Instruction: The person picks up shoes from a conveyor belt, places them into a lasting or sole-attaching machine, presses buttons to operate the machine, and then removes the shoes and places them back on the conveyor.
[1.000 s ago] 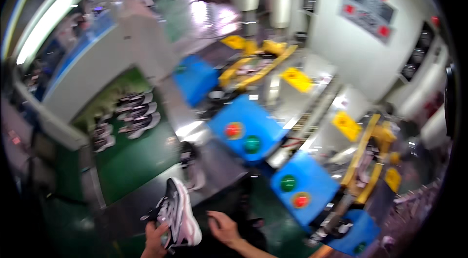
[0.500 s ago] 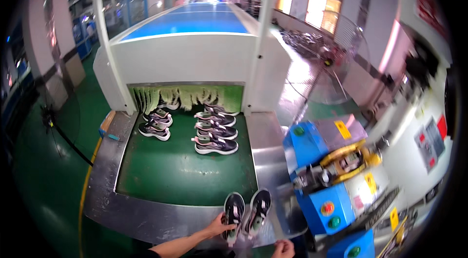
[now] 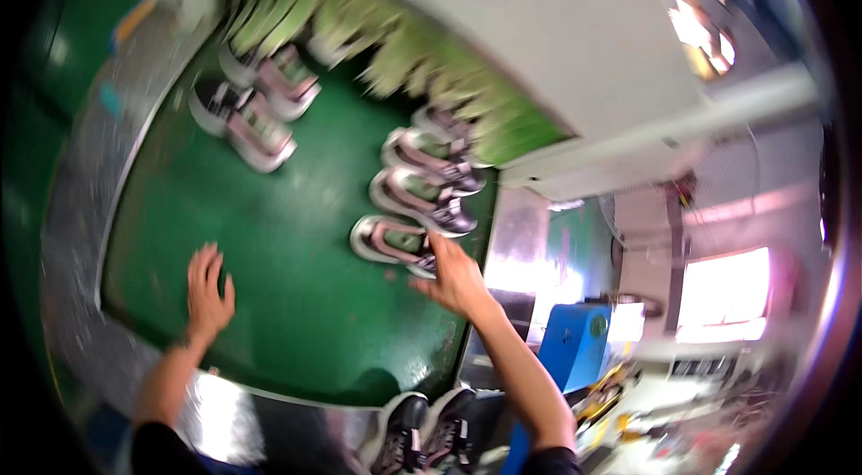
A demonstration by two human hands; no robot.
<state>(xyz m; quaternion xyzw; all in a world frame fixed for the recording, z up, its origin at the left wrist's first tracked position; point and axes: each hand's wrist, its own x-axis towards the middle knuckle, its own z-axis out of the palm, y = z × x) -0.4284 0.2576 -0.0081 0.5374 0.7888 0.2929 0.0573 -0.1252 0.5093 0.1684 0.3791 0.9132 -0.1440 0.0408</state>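
Observation:
My right hand (image 3: 456,279) is closed over the front of a sneaker (image 3: 388,240), the nearest of a row on the right side of the green belt. That sneaker has a white sole, pinkish trim and a green insole; its toe is hidden by my fingers. Over the left part of the belt (image 3: 296,295), my left hand (image 3: 209,295) hovers with fingers stretched and holds nothing. Two dark sneakers (image 3: 401,428) stand side by side on the metal ledge at the near edge, close to my right forearm.
More sneakers (image 3: 260,129) lie at the far left of the belt, some under a fringed green curtain (image 3: 395,53). A white machine housing (image 3: 557,26) rises behind it. Metal edging (image 3: 76,233) borders the belt. To the right is a blue machine box (image 3: 571,345).
My view has swung closer to the belt and tilted. My left hand has let go of the sneaker at the ledge and moved over the belt; my right hand has reached forward onto a row sneaker.

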